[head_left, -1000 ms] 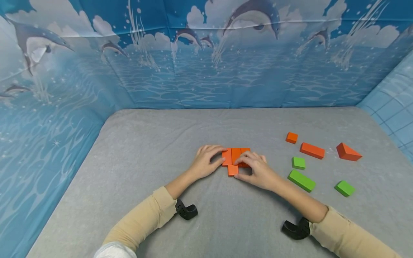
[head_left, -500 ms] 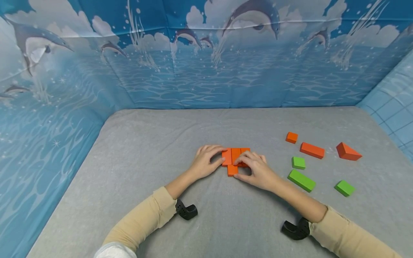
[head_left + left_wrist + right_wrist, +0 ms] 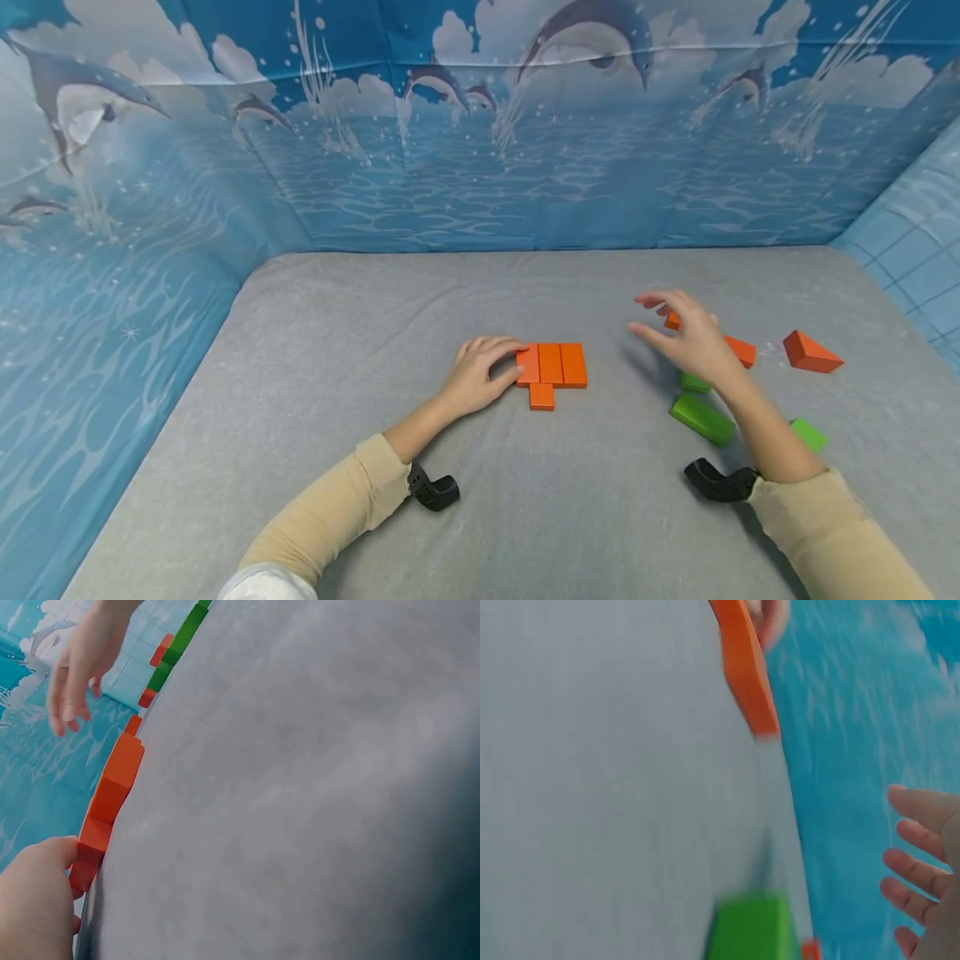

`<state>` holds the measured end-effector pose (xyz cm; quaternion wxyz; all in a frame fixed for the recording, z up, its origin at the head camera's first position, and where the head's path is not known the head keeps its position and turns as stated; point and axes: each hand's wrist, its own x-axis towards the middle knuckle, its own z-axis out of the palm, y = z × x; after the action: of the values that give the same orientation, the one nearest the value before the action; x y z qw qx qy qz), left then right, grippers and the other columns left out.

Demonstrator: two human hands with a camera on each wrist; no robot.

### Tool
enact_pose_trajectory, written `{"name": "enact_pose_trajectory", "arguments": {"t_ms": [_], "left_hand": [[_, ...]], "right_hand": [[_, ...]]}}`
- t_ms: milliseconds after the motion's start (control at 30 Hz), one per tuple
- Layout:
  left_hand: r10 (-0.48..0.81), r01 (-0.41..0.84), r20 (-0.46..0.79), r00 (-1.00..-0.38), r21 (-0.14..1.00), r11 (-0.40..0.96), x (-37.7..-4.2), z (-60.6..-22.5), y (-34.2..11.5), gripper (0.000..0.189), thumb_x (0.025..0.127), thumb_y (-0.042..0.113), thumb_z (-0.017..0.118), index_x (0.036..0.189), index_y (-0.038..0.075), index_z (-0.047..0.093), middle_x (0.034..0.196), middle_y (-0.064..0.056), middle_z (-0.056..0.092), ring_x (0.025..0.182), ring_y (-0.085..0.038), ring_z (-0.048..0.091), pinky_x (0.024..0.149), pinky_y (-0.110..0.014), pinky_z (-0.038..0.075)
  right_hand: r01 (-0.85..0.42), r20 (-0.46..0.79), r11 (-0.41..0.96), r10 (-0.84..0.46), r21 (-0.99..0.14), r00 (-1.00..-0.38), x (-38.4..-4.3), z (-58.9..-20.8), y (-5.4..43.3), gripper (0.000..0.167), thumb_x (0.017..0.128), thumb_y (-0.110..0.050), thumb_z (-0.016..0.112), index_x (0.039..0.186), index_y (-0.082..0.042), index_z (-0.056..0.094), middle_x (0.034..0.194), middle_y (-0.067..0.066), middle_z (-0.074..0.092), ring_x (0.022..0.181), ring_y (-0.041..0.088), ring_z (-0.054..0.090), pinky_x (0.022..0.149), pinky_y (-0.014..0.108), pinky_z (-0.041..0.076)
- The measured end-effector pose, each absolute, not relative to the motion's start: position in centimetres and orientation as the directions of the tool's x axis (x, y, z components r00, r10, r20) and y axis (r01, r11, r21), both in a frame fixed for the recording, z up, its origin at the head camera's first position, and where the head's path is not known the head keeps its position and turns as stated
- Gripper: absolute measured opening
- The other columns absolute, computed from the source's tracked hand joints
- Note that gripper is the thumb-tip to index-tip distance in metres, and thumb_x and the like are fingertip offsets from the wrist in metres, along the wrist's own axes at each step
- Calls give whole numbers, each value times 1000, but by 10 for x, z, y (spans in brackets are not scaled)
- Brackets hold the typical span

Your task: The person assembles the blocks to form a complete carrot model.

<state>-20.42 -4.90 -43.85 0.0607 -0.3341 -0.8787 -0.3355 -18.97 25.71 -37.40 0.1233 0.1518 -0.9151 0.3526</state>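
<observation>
Three orange rectangular blocks (image 3: 551,364) lie side by side on the grey cloth, with a small orange block (image 3: 542,397) against their near edge. At the left end of this row, my left hand (image 3: 480,377) holds the leftmost block between thumb and fingers. My right hand (image 3: 692,340) hovers to the right, fingers spread and holding nothing. Beneath or behind it are a partly hidden small orange block (image 3: 672,322), an orange bar (image 3: 741,351) and a small green block (image 3: 694,382). A longer green block (image 3: 701,419) lies nearer me.
An orange triangular block (image 3: 812,352) lies farther right, with a green block (image 3: 810,433) partly behind my right forearm. The grey surface (image 3: 390,317) meets a blue dolphin-print curtain (image 3: 480,183) at the back. Black camera mounts (image 3: 435,492) sit on both wrists.
My right hand has left the orange blocks and moved right and away from me, over the loose blocks. The left hand stays where it was. The grouped blocks look nearly unchanged.
</observation>
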Motion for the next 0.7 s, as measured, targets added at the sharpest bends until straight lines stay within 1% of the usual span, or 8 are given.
{"name": "enact_pose_trajectory", "arguments": {"t_ms": [100,133,200,233,367,567,700], "left_hand": [[546,628,333,-769,555,546,-204,-438,-49,35,91,29,57,123,17,58,126,-1,54,119,-20,42,104,-47,21],[546,629,334,-768,556,544,-204,-438,-50,35,91,29,57,123,17,58,126,-1,54,119,-20,42,104,-47,21],[547,630,336,-767,554,544,-204,-438,-50,35,91,29,57,123,17,58,126,-1,54,119,-20,42,104,-47,21],[547,631,337,-766,553,544,-204,-438,-50,35,91,29,57,123,17,58,126,-1,54,119,-20,42,104,-47,21],[547,632,337,-766,547,549,-205,-438,-50,35,91,30,57,123,18,58,127,-1,54,118,-20,43,104,-47,21],[548,626,325,-771,543,560,-205,-438,-50,35,91,31,56,124,19,57,127,0,54,119,-19,42,105,-45,20],[549,627,323,-771,541,561,-205,-438,-50,35,91,31,56,124,19,57,127,0,54,119,-20,42,105,-45,21]], "right_hand": [[-252,244,739,-122,-624,-962,-196,-376,280,45,88,-23,63,123,3,50,114,24,49,103,40,44,82,59,25],[-223,221,747,-104,-627,-970,-197,-379,287,47,88,-24,62,124,3,49,116,25,48,104,41,43,83,60,26],[-188,190,757,-87,-625,-978,-200,-384,300,48,89,-24,61,126,4,46,118,27,46,105,43,41,83,61,27],[-177,180,760,-80,-626,-980,-200,-386,305,48,89,-22,61,126,4,46,119,27,46,105,44,41,83,62,26],[-160,163,778,-76,-607,-984,-202,-396,320,47,88,-20,62,125,5,46,120,28,45,106,45,40,84,66,20],[-166,179,805,-75,-569,-981,-205,-407,326,46,87,-20,64,121,7,49,118,30,46,103,45,43,82,64,23],[-146,171,824,-61,-547,-983,-206,-409,325,43,87,-19,63,120,6,50,118,30,46,101,43,43,79,63,22]]}}
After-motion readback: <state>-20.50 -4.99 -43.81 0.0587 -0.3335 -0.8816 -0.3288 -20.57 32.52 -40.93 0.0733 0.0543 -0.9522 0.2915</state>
